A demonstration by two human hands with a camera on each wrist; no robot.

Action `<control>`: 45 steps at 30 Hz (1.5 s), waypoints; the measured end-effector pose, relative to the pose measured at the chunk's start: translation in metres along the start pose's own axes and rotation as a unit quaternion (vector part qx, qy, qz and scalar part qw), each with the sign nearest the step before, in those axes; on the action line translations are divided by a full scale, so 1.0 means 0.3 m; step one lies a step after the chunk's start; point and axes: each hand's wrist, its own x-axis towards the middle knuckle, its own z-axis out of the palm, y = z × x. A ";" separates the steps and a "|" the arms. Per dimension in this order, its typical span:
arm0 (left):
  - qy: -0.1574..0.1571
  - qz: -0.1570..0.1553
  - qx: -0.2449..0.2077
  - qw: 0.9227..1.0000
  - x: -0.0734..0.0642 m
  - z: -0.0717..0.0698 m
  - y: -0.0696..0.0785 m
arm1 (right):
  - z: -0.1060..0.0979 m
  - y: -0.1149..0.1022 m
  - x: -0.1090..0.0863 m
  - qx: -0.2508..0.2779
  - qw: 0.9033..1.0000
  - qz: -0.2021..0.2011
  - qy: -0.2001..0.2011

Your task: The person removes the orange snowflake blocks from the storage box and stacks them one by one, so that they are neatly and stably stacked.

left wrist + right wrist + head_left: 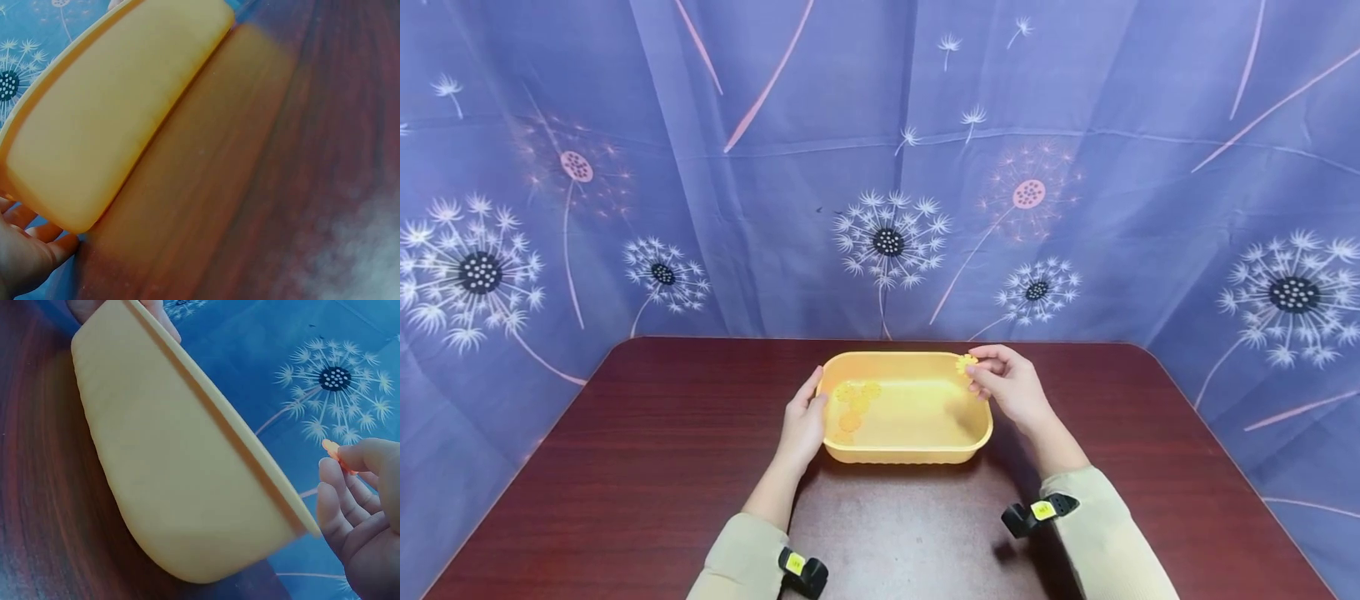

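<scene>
A yellow plastic basin (904,456) stands on the table, its open top facing up. At its left end my left hand (805,423) holds the rim, thumb toward the inside and the other fingers along the outer wall. My right hand (1017,390) pinches a small flower-shaped piece (966,362) between thumb and fingertips, over the basin's back right corner. That piece looks orange in the right wrist view, where thumb and index finger (365,453) grip it. Several similar yellow and orange flower-shaped pieces (851,421) lie in the basin's left part.
The dark red-brown wooden table (685,492) extends around the basin on all sides. A blue curtain (775,208) with dandelion prints hangs behind and beside it. Black straps with small devices (1037,512) sit on both sleeves.
</scene>
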 end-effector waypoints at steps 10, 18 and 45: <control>-0.013 0.000 0.002 1.000 -0.014 0.027 -0.022 | -0.042 0.058 -0.060 0.066 0.996 -0.010 0.066; -0.014 -0.003 -0.011 1.000 -0.017 0.015 -0.013 | -0.076 0.052 -0.065 0.029 0.996 -0.007 0.082; -0.023 -0.020 -0.016 0.999 0.001 -0.008 0.008 | -0.189 0.114 -0.044 0.078 0.986 0.048 0.143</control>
